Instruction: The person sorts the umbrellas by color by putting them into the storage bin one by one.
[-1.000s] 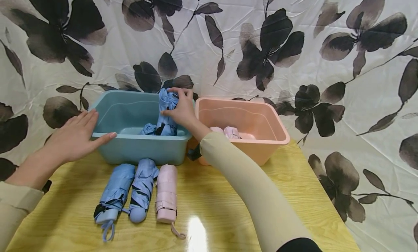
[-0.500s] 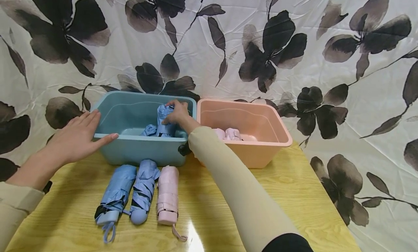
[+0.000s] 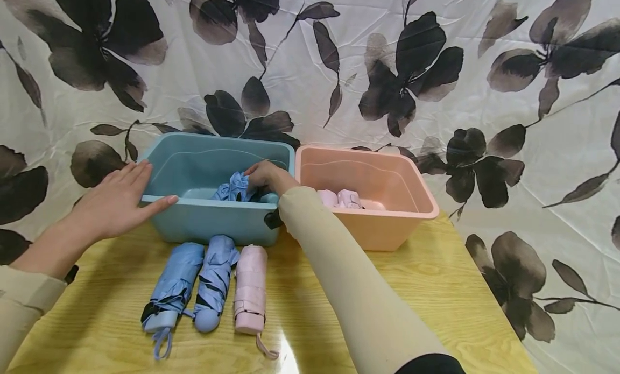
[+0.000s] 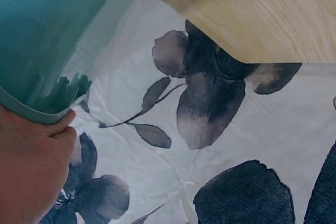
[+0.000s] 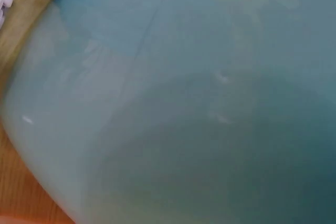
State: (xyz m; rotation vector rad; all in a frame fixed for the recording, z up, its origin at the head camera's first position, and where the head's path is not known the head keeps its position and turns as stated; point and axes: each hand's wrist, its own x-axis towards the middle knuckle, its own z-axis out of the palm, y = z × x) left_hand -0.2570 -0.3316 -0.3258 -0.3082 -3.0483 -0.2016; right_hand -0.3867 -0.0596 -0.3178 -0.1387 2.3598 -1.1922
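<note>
Blue bin [image 3: 213, 223] has the left hand [image 3: 113, 202] at its left rim, fingers straight. Inside, farther right, a folded umbrella [image 3: 238, 187] is in the right hand [image 3: 267, 176], fingers curled; probably it is light, soft, best gripped around its middle.

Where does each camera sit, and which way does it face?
Head: head-worn, facing forward and down at blue bin and peach bin; left hand and right hand show.
Left wrist: on that wrist, facing the blue bin's rim and floral cloth; left hand shows.
Right wrist: on that wrist, facing the blue bin's wall; no hand.
Head and left wrist share the left hand.
</note>
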